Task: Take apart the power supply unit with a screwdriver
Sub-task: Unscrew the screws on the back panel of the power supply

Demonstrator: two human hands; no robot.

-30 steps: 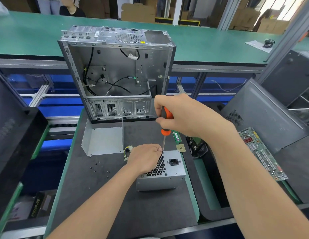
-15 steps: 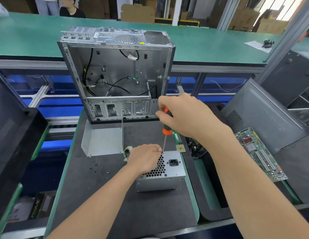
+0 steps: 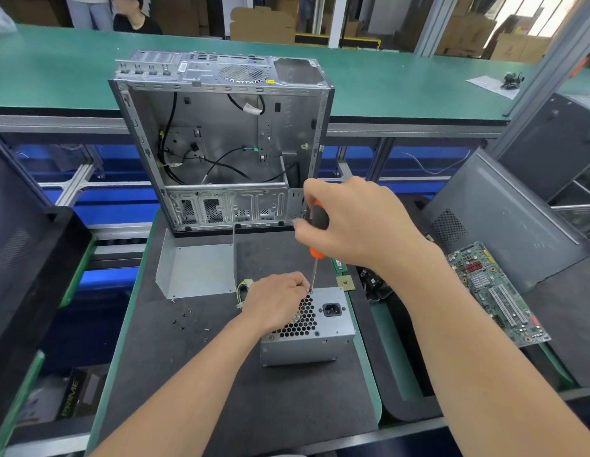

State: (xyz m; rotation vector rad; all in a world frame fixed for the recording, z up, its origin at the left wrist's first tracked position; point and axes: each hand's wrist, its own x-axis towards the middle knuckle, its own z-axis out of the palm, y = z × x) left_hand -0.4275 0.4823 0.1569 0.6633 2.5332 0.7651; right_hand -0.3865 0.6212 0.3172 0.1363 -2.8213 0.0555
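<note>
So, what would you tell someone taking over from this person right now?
The right hand grips the screwdriver, its tip on a screw at the far top edge of the power supply unit.
The left hand rests on the unit beside the tip; whether it pinches the shaft is unclear.
The unit lies on the mat, out of the computer case, cover on. To its left lie loose screws.
Remaining: this screw, any others, the cover.

Right hand (image 3: 356, 222) grips an orange-black screwdriver (image 3: 316, 232) — tip on a power supply unit (image 3: 323, 328) that the left hand (image 3: 275, 300) grips.
</note>
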